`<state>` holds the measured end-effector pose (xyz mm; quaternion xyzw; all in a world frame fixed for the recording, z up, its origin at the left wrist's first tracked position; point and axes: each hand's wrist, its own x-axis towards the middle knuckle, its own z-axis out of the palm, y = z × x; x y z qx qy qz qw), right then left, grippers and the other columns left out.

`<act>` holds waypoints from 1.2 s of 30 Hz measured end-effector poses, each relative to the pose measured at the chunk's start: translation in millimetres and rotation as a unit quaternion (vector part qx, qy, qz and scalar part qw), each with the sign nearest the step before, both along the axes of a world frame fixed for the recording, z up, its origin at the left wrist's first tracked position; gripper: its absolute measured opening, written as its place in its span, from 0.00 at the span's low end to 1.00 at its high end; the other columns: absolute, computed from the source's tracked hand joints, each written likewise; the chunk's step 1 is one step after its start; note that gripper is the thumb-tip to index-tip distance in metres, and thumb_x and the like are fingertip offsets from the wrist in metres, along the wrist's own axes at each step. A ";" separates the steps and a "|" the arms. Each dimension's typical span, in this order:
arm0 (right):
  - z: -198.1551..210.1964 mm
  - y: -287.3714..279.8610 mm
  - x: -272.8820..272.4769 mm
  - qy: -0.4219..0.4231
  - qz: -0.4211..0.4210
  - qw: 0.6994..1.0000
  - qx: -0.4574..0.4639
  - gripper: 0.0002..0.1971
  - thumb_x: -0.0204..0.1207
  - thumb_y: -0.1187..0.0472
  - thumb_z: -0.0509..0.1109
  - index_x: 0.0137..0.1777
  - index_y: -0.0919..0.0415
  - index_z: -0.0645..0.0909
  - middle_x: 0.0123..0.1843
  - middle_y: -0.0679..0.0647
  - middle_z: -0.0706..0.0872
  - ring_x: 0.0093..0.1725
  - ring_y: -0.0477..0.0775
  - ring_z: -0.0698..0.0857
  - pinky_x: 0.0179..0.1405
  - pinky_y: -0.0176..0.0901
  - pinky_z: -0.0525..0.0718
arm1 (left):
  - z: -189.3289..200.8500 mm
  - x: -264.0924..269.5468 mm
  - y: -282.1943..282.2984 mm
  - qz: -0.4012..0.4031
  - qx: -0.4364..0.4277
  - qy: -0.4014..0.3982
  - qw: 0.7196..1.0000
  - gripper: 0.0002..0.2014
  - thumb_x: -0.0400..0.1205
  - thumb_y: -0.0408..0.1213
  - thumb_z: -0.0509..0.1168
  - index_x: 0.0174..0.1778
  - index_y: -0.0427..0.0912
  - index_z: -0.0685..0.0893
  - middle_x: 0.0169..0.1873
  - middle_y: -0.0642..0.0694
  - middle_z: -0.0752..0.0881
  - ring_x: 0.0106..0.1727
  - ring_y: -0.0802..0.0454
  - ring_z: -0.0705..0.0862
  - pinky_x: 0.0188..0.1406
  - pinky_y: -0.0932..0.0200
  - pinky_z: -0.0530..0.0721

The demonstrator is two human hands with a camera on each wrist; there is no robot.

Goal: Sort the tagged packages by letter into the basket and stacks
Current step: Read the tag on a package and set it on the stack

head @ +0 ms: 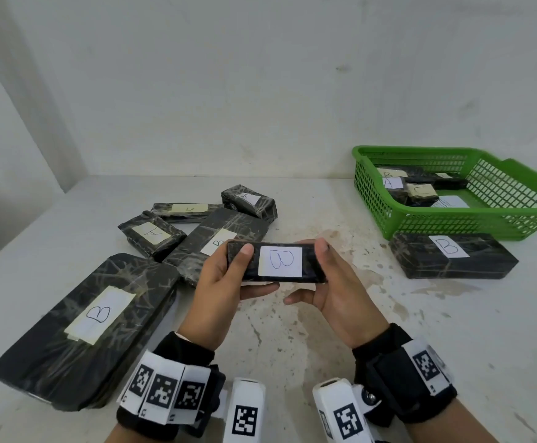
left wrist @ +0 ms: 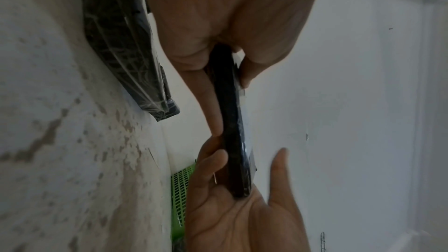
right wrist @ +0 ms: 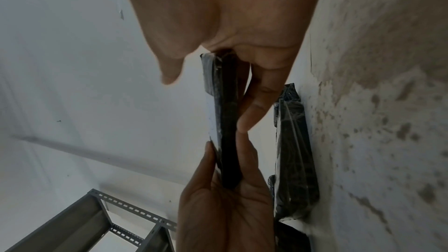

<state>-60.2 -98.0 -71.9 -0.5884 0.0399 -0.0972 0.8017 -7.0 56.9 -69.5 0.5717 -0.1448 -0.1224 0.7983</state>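
I hold a small flat black package (head: pixel 280 262) with a white tag reading B above the table, tag up. My left hand (head: pixel 248 270) grips its left end, thumb on top and fingers beneath. My right hand (head: pixel 311 276) grips the right end the same way. The left wrist view shows the package (left wrist: pixel 232 122) edge-on between both hands, and so does the right wrist view, where the package (right wrist: pixel 225 122) is pinched at both ends. A green basket (head: pixel 459 219) at the right holds packages tagged A, B and C. A B package (head: pixel 452 255) lies in front of it.
A large B package (head: pixel 84 327) lies at the left front. Behind it is a loose pile: an A package (head: pixel 152 235), a B package (head: pixel 216 244), a small B package (head: pixel 249 201) and one with an unreadable tag (head: pixel 187 208). A white wall backs the table. A metal rack (right wrist: pixel 97 217) stands left.
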 end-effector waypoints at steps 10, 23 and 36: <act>5.3 -2.0 -4.6 -0.065 0.005 0.998 0.021 0.19 0.79 0.47 0.70 0.60 0.61 0.77 0.50 0.56 0.90 0.45 0.51 0.87 0.31 0.43 0.85 | 7.7 -11.3 -2.0 0.010 -0.021 -0.043 0.999 0.14 0.76 0.41 0.65 0.54 0.36 0.81 0.49 0.40 0.92 0.52 0.44 0.91 0.38 0.54 0.91; 8.1 -0.4 -7.2 -0.105 0.068 0.992 0.024 0.33 0.70 0.44 0.79 0.71 0.51 0.68 0.55 0.52 0.89 0.53 0.51 0.87 0.49 0.41 0.85 | 10.9 -10.2 2.1 0.000 -0.047 -0.043 0.998 0.16 0.75 0.35 0.69 0.59 0.40 0.81 0.55 0.33 0.89 0.56 0.36 0.90 0.44 0.53 0.90; 8.2 -4.0 -7.0 -0.099 0.062 0.993 -0.005 0.35 0.64 0.41 0.82 0.65 0.54 0.72 0.55 0.51 0.88 0.49 0.49 0.85 0.44 0.41 0.84 | 12.3 -10.2 5.5 -0.034 -0.053 -0.042 0.997 0.17 0.74 0.32 0.70 0.58 0.40 0.76 0.51 0.37 0.90 0.53 0.37 0.91 0.41 0.51 0.91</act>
